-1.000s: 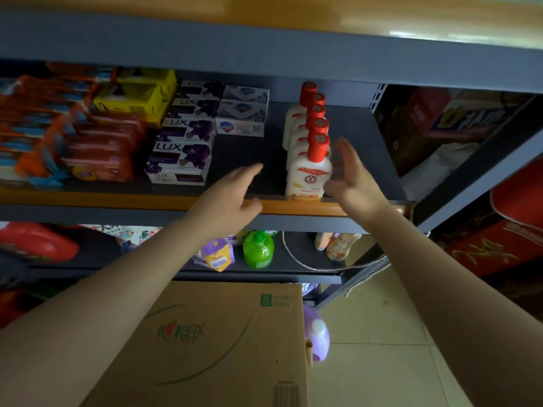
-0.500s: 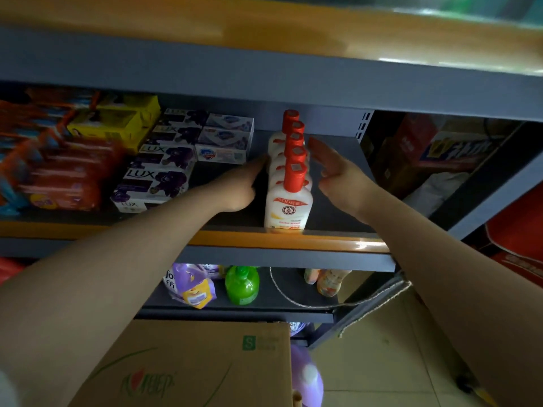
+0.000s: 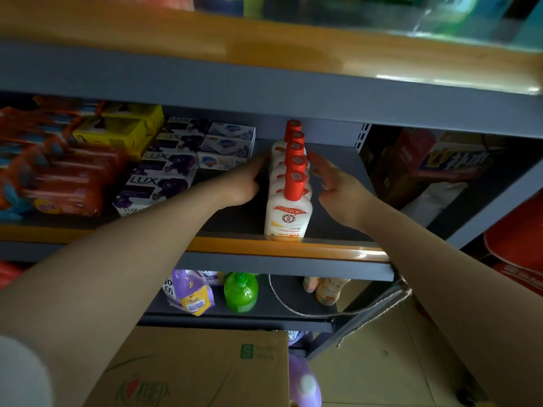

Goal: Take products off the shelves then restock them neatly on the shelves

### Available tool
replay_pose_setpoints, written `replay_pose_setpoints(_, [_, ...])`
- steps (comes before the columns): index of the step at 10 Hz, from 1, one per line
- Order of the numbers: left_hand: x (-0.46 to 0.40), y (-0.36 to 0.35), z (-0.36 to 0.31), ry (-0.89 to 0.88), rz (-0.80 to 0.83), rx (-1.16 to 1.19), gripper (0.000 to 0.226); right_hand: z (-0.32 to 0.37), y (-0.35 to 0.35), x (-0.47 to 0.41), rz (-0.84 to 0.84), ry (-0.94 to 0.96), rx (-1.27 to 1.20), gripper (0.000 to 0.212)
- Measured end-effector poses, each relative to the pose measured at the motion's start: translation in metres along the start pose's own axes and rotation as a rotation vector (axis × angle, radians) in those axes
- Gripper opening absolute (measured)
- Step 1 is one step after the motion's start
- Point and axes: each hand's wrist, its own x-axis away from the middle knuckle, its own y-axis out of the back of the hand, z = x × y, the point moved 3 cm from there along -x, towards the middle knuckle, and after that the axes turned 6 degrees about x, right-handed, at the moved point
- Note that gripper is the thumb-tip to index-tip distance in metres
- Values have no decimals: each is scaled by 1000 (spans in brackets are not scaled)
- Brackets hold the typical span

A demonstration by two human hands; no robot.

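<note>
Bottles (image 3: 289, 183) sit in a single file at frame center, on the shelf (image 3: 282, 249). Left hand (image 3: 239, 188) and right hand (image 3: 342, 190) flank the row, fingers straight, gripping nothing. Risk: an uneven squeeze tips the front bottle off the shelf lip.

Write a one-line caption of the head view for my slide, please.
Both hands, left hand and right hand, flank a row of white red-capped plastic bottles on the grey metal shelf.

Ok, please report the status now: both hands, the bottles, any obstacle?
Left hand open, right hand open, flanking row of white red-capped plastic bottles. Row upright, single file on grey shelf. Nothing in the way.
</note>
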Motion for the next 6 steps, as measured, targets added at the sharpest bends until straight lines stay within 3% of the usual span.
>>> replay_pose_setpoints(2, [-2,-10,6,-5,29,15,55,-1,0,0,22,12,76,78])
replay_pose_setpoints(3, [14,-6,1,-24,-76,49,66,0,0,11,-37,13,32,77])
replay_pose_setpoints(4, [55,-2,-5,-103,-228,-88,67,1,-5,29,-126,10,12,73])
replay_pose_setpoints(5, [104,-4,-5,-342,-343,-226,54,0,-20,49,-210,18,87,70])
replay_pose_setpoints(6, [134,-11,8,-471,-343,-291,54,1,-37,66,-297,-55,55,63])
